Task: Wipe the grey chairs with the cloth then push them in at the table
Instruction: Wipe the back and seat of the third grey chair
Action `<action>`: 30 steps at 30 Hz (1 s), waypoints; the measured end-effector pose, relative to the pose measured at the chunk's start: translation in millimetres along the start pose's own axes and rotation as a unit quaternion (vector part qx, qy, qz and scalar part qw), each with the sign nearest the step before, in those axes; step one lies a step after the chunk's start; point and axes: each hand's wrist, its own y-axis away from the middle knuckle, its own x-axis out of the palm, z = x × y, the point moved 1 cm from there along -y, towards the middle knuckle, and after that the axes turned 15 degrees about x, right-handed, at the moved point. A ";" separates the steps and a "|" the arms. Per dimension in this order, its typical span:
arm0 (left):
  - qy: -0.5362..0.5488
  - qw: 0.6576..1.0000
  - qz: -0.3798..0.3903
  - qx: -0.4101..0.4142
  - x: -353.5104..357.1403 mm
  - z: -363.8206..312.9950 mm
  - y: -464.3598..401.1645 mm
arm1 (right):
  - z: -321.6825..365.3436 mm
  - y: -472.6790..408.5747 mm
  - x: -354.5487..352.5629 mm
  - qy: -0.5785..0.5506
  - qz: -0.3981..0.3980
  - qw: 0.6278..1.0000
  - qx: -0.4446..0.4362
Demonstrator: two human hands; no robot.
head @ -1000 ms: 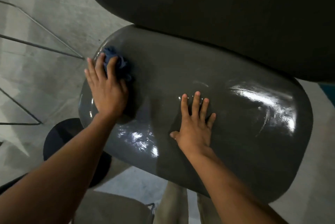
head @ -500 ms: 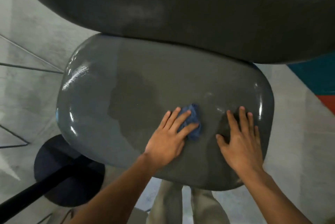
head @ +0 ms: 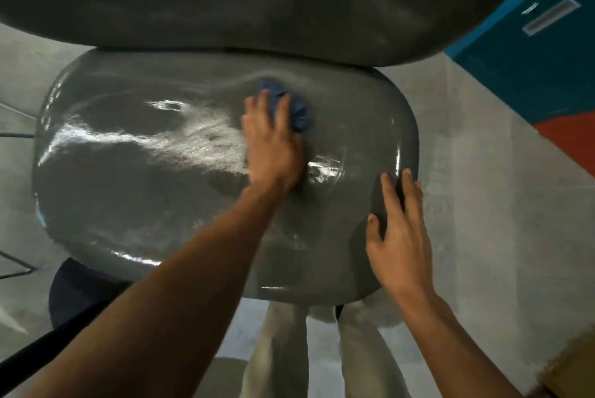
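The left hand (head: 273, 153) presses the blue cloth (head: 294, 108) flat-fingered onto the grey chair seat (head: 128, 191), toward its back edge; the right hand (head: 401, 236), released, rests near its right rim.

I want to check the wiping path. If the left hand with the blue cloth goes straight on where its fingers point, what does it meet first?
Probably the chair backrest. The left hand presses the blue cloth on the seat, fingers pointing toward it.
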 end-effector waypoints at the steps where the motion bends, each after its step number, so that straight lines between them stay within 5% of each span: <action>1: 0.007 1.000 0.004 0.027 9.1 -29.9 -2.9 | -2.9 -0.4 -1.6 -0.012 -0.005 1.000 -0.007; 5: 0.048 0.990 0.039 0.129 32.5 -103.0 40.2 | -9.7 1.2 -10.3 -0.059 -0.004 0.998 -0.008; 11: -0.047 0.924 0.180 0.334 1.0 -34.2 168.9 | -25.9 10.7 -18.7 -0.093 0.000 0.996 0.003; 16: -0.042 0.985 0.115 0.122 -18.4 15.0 130.2 | -36.5 12.2 -18.8 -0.146 -0.005 0.989 0.018; 19: 0.023 0.999 0.033 -0.013 1.6 -23.0 57.8 | -40.8 15.1 -18.3 -0.177 -0.010 0.984 0.025; 21: 0.061 0.998 0.013 -0.017 18.7 -62.0 18.0 | -44.8 17.4 -17.3 -0.196 -0.003 0.980 0.031; 30: 0.065 0.953 0.069 0.289 44.6 -137.6 84.2 | -48.2 17.5 -17.6 -0.234 -0.019 0.967 0.102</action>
